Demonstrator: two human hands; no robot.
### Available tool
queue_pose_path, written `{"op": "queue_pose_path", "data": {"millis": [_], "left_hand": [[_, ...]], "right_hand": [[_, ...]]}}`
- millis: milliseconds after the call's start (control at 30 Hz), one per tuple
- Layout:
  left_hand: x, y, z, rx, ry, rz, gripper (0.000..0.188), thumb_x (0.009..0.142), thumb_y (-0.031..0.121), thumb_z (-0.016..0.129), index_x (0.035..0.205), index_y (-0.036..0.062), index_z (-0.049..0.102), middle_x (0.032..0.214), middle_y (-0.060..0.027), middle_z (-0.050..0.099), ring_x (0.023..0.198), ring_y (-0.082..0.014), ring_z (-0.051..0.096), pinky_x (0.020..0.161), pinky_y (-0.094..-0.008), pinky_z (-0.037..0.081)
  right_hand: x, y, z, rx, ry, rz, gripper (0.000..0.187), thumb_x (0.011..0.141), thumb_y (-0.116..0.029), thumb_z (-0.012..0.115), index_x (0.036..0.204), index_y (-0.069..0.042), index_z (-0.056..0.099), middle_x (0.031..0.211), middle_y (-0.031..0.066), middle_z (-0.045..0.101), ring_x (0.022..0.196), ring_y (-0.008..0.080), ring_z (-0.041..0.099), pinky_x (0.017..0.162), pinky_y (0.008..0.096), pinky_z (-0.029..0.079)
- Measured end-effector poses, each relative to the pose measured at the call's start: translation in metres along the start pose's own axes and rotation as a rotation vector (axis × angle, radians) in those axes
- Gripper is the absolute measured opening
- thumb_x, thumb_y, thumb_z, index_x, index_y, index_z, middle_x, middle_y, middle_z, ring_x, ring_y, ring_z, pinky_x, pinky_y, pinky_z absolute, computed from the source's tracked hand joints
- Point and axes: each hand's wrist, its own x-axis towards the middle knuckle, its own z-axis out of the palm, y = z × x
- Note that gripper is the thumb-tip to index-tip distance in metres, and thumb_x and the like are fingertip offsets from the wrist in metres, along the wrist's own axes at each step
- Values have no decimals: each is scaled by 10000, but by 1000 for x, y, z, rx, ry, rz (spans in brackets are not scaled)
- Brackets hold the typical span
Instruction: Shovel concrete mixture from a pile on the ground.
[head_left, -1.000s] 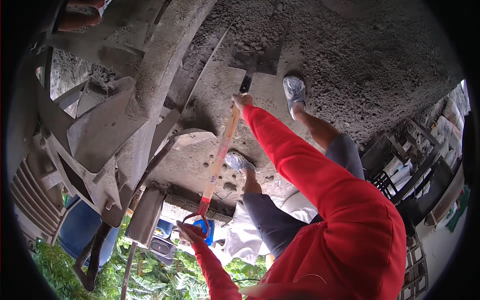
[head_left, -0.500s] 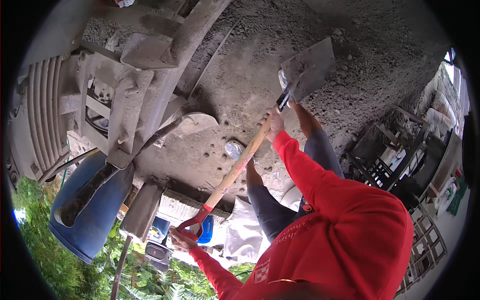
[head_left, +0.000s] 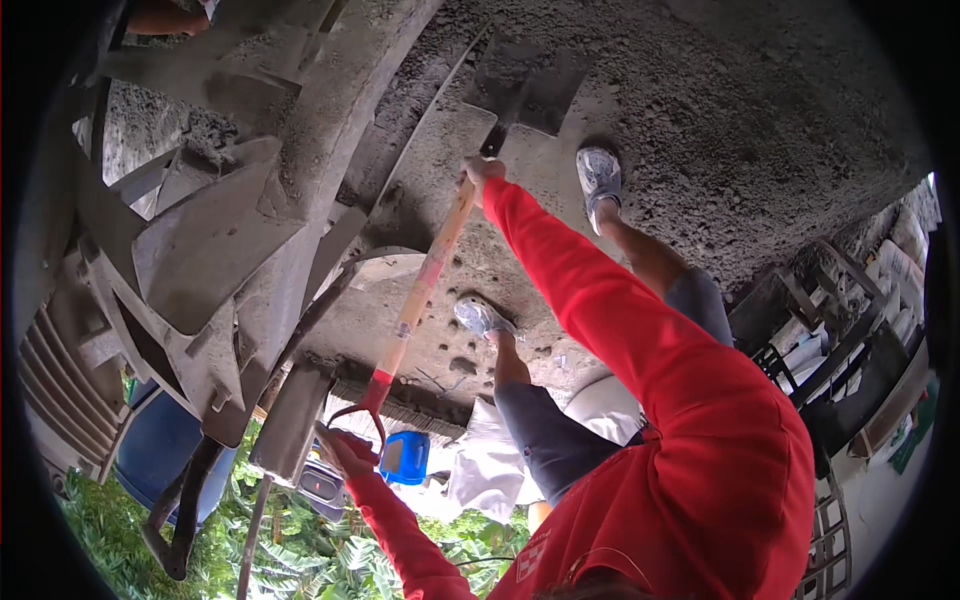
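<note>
A long shovel (head_left: 425, 275) with a wooden shaft slants across the head view, its grey blade (head_left: 548, 92) at the far end over the gritty ground. My right hand (head_left: 484, 178) is closed round the shaft just below the blade's dark socket. At the near end, my left hand (head_left: 343, 452) grips the red D-shaped handle (head_left: 372, 400). Both arms wear red sleeves. Whether loose material lies on the blade is hard to tell, as it blends with the ground.
A grey, caked metal machine frame (head_left: 215, 250) stands close on the left, near a blue barrel (head_left: 165, 455). A second shovel blade (head_left: 390, 266) lies beside it. White sacks (head_left: 485, 465) and a blue jug (head_left: 405, 458) sit nearby. Loose gravel (head_left: 740, 150) spreads right; piled frames (head_left: 850, 340) stand beyond.
The shovel's blade has swung up and to the left, away from my right foot, with my right hand moving along with it. My left hand has shifted slightly left on the handle.
</note>
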Motion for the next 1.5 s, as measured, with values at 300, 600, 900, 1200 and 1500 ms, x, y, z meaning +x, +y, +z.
{"op": "queue_pose_path", "data": {"millis": [300, 600, 900, 1200, 1500], "left_hand": [[-88, 40, 37, -91, 151, 117, 557, 883, 565, 461, 631, 69, 489, 464, -35, 447, 394, -130, 400, 400, -287, 349], [-102, 1, -74, -213, 221, 168, 530, 902, 494, 462, 634, 41, 526, 473, -20, 458, 399, -93, 422, 359, -240, 317], [-68, -7, -97, 5, 127, -95, 548, 861, 600, 451, 653, 96, 509, 499, -28, 458, 388, -129, 430, 344, -293, 359], [-88, 58, 94, -157, 64, -86, 513, 891, 558, 435, 679, 92, 472, 523, -18, 419, 394, -131, 421, 369, -273, 367], [-161, 52, 28, -326, 124, 97, 497, 897, 485, 474, 609, 81, 444, 449, -22, 414, 360, -106, 372, 339, -238, 267]], "right_hand": [[-30, -32, -70, 60, -48, -19, 147, 751, -92, 621, 795, -53, 487, 688, 80, 519, 579, 208, 542, 511, 377, 484], [-184, 27, -133, 320, -107, -43, 209, 732, -159, 648, 858, -80, 501, 687, 49, 480, 575, 176, 488, 508, 375, 453], [-74, 109, -27, -95, 65, 124, 109, 764, -54, 595, 766, 2, 502, 617, 109, 522, 498, 229, 550, 442, 373, 501], [20, -82, -29, -82, 52, -102, 138, 786, -62, 612, 807, 10, 497, 629, 115, 539, 479, 221, 557, 403, 370, 488], [-110, -108, -134, 148, -133, -45, 152, 759, -95, 612, 835, -61, 485, 662, 60, 505, 534, 197, 524, 485, 340, 463]]}}
